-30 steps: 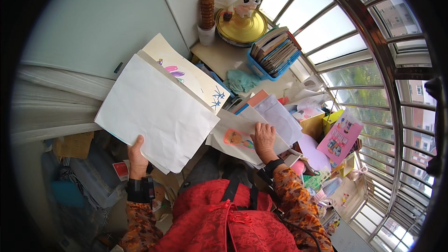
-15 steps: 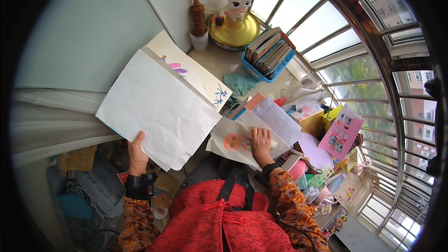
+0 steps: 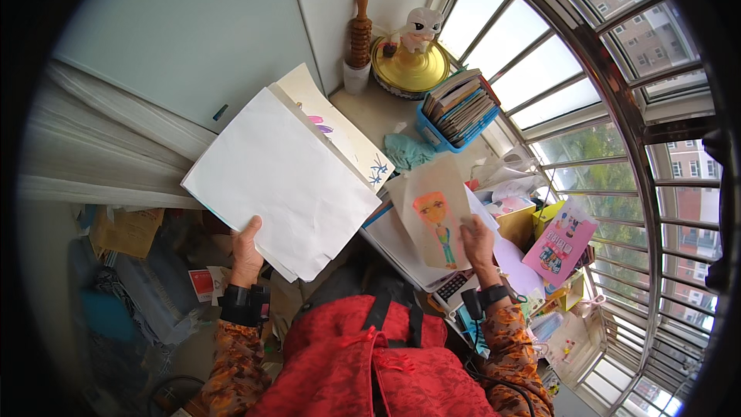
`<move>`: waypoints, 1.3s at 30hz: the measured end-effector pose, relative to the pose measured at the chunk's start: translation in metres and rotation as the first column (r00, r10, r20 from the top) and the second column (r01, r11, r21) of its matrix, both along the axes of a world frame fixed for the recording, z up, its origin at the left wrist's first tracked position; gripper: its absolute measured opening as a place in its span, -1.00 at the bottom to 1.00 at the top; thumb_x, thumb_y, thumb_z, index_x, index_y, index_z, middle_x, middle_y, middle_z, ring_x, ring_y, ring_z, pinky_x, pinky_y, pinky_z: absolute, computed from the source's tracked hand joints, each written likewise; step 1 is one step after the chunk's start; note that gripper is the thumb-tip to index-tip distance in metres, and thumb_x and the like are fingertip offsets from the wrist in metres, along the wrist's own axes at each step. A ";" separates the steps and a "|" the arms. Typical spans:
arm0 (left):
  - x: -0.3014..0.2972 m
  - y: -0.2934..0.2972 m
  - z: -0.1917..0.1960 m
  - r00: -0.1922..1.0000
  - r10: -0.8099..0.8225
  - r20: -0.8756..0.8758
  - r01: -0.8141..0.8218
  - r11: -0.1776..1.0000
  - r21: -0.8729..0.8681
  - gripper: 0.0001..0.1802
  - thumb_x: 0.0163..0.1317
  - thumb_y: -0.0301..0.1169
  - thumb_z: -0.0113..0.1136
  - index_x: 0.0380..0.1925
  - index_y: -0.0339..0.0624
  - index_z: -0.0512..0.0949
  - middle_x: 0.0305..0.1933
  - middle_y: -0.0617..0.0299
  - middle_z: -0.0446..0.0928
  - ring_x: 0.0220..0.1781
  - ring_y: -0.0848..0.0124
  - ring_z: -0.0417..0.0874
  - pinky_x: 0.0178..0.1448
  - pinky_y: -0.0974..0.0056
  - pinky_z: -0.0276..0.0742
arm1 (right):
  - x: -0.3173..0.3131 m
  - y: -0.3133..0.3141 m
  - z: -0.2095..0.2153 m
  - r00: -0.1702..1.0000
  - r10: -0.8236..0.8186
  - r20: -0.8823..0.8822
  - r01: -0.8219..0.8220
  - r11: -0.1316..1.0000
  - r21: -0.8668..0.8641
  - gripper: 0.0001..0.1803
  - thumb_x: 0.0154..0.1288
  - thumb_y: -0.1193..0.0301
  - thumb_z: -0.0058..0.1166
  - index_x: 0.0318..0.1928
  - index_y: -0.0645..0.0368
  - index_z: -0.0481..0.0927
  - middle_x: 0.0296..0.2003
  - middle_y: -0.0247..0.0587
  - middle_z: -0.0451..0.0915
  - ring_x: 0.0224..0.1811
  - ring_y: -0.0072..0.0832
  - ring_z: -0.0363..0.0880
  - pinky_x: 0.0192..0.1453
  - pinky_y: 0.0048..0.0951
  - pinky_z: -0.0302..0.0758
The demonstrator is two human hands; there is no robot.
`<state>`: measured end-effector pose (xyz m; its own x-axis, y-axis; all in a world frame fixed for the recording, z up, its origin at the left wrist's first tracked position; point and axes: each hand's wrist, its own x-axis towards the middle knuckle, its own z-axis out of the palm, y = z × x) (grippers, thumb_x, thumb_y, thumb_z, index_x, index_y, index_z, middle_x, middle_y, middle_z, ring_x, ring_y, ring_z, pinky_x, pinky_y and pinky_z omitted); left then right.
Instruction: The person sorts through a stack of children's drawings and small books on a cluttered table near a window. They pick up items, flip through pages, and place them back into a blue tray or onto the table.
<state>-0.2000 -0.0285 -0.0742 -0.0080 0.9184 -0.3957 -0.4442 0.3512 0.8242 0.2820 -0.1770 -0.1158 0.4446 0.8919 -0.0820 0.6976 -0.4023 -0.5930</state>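
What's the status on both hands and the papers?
Left hand grips a stack of white sheets, held up. Right hand holds a drawing of a figure, lifted over the cluttered desk. Nothing between them.

hands [image 3: 247, 251] raised apart, fingers [image 3: 472, 225] gripping

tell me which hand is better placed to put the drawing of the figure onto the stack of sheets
Right. The right hand already grips the drawing of the figure by its lower edge, lifted off the desk pile. The left hand is occupied holding up the stack of sheets, which sits just left of the drawing.
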 end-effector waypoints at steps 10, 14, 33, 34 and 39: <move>0.091 -0.022 -0.036 0.989 -0.109 0.102 0.105 0.994 0.042 -0.46 0.13 -0.49 0.29 0.15 -0.27 0.43 0.08 0.19 0.52 0.09 0.31 0.53 0.21 0.21 0.44 | 0.049 0.035 0.156 0.557 0.033 -0.830 0.348 0.898 0.269 -0.73 0.35 0.50 0.13 0.03 0.26 0.56 -0.16 -0.23 0.67 -0.24 -0.56 0.66 -0.16 -0.54 0.63; 0.130 -0.043 -0.042 0.958 -0.223 0.182 0.227 0.974 0.003 -0.49 0.15 -0.51 0.27 0.15 -0.17 0.44 0.09 0.24 0.52 0.09 0.34 0.53 0.21 0.21 0.44 | 0.005 0.060 0.137 0.483 0.070 -0.873 0.129 0.980 0.149 -0.72 0.33 0.45 0.18 0.02 0.24 0.57 -0.17 -0.25 0.69 -0.25 -0.59 0.65 -0.17 -0.57 0.61; 0.159 -0.069 -0.097 0.903 -0.379 0.204 0.411 0.900 -0.144 -0.02 -0.02 0.32 0.33 0.17 -0.26 0.41 0.05 0.26 0.52 0.10 0.45 0.49 0.14 0.25 0.44 | -0.063 0.061 0.034 0.981 0.192 -0.015 -0.192 0.967 -0.167 -0.73 0.24 0.32 0.11 -0.09 0.17 0.59 -0.41 0.04 0.67 -0.35 -0.10 0.69 -0.27 -0.22 0.55; 0.159 -0.070 -0.097 0.905 -0.373 0.203 0.402 0.907 -0.123 0.01 -0.06 0.34 0.34 0.17 -0.26 0.41 0.05 0.26 0.52 0.10 0.45 0.49 0.15 0.24 0.44 | -0.066 0.060 0.038 0.979 0.201 0.011 -0.197 0.967 -0.164 -0.75 0.24 0.32 0.10 -0.13 0.17 0.57 -0.42 0.07 0.65 -0.35 -0.03 0.66 -0.27 -0.17 0.53; 0.163 -0.067 -0.088 0.911 -0.374 0.172 0.386 0.922 -0.043 0.08 -0.16 0.36 0.40 0.19 -0.26 0.39 0.06 0.26 0.50 0.11 0.43 0.48 0.17 0.22 0.42 | -0.076 0.057 0.052 0.954 0.258 0.155 -0.239 0.962 -0.132 -0.81 0.25 0.31 0.07 -0.25 0.15 0.48 -0.49 0.08 0.60 -0.37 0.13 0.57 -0.30 0.00 0.48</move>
<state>-0.0374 -0.0960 -0.1619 0.4036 0.8077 -0.4298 -0.3867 0.5764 0.7199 0.2055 -0.1199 -0.0636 0.2260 0.9655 -0.1294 0.8701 -0.2598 -0.4188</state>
